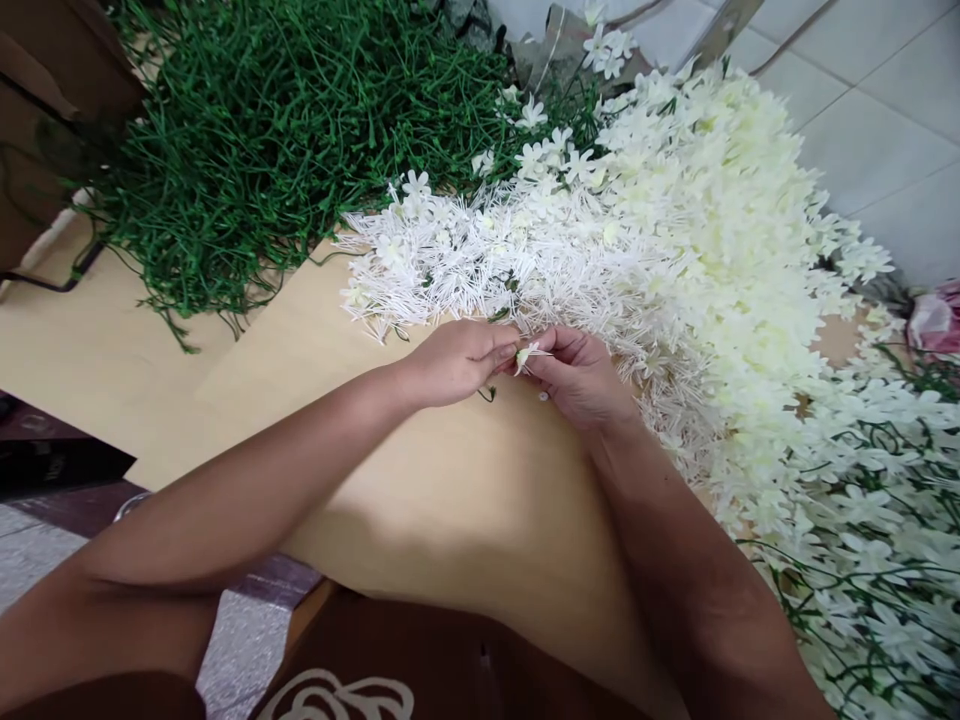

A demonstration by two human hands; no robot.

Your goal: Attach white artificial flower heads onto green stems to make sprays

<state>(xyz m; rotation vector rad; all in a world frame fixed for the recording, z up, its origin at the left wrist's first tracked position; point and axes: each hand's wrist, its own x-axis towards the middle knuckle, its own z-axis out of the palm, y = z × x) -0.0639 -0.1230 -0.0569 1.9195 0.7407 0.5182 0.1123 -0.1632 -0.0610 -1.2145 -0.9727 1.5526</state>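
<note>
My left hand (454, 360) and my right hand (577, 375) meet at the middle of a light wooden table (420, 500). Both are closed in a pinch on one small white artificial flower (529, 352) held between the fingertips. A tiny green piece (487, 393) lies on the table just below my left hand. Right behind my hands spreads a big heap of loose white plastic flowers (675, 250), its near edge touching my fingers.
A pile of green plastic stems (277, 130) covers the far left of the table. Finished stems with white flowers (877, 530) lie at the right. A pink flower (934, 320) sits at the right edge. Tiled floor (885, 110) lies beyond.
</note>
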